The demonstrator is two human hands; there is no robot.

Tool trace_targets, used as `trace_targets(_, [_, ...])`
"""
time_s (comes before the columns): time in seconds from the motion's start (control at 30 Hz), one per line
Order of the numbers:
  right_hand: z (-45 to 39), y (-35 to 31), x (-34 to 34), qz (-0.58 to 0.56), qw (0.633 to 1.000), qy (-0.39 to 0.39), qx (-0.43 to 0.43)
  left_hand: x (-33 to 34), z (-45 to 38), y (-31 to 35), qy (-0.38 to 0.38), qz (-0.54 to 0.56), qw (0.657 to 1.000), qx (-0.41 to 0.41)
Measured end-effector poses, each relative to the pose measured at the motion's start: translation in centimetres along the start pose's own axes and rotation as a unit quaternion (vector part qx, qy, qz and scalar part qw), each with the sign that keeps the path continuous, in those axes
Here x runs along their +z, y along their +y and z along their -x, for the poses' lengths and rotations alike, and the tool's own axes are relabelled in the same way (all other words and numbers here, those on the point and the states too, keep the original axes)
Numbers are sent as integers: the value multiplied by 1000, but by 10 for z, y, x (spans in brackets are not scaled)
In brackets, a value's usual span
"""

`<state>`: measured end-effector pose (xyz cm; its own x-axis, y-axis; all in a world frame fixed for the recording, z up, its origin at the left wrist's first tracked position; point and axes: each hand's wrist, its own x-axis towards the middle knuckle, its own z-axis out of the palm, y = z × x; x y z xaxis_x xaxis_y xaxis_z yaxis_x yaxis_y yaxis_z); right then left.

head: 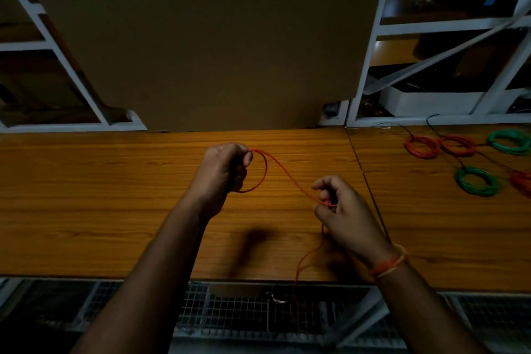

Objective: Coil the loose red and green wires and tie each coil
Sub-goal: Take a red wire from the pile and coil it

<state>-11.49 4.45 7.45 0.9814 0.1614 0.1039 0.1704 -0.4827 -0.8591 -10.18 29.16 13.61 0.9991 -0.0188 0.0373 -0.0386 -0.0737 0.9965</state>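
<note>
Wire, red (284,178), stretches above the wooden table (115,210) between both hands: the left hand (225,167) grips a small loop of it, the right hand (337,204) at four o'clock pinches the strand, whose tail drops over the near edge. Finished coils (422,146) (red and green) lie at two o'clock, one cut off by the frame.

Bare wooden table (115,210) is lying open left of the hands. Finished wire coils (459,158) are crowding its far right, and a cardboard sheet (215,37) is walling off the back.
</note>
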Motion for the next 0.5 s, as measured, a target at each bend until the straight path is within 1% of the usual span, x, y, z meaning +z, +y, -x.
trace_targets(0.1, [0, -1, -2, 77, 995, -29, -49, 2, 0, 13, -1, -4, 1000, 16])
trace_targets(0.13, [0, -2, -5, 99, 992, -53, -58, 3, 0, 17, -1, -15, 1000, 25])
trace_targets(0.17, [-6, -2, -8, 133, 987, -82, -49, 4, -4, 21, -4, -36, 999, 32])
trace_targets(0.2, [21, 5, -21, 204, 971, -115, -42, 23, 24, 15, -4, -45, 999, 27])
trace_targets(0.23, [24, 6, -24, 262, 956, -129, -39, 28, 29, 13, -4, -44, 999, 26])
trace_targets(0.3, [29, 7, -26, 337, 934, -119, -9, 34, 38, 5, -20, -45, 999, 13])
trace_targets(0.33, [31, 3, -27, 353, 930, -104, -7, 37, 43, 5, -23, -46, 999, 10])
trace_targets(0.4, [41, 3, -38, 368, 925, -90, -19, 50, 64, 12, -20, -50, 998, 15])
trace_targets(0.5, [54, 8, -54, 365, 929, -58, -24, 81, 94, 23, -28, -34, 999, 28])
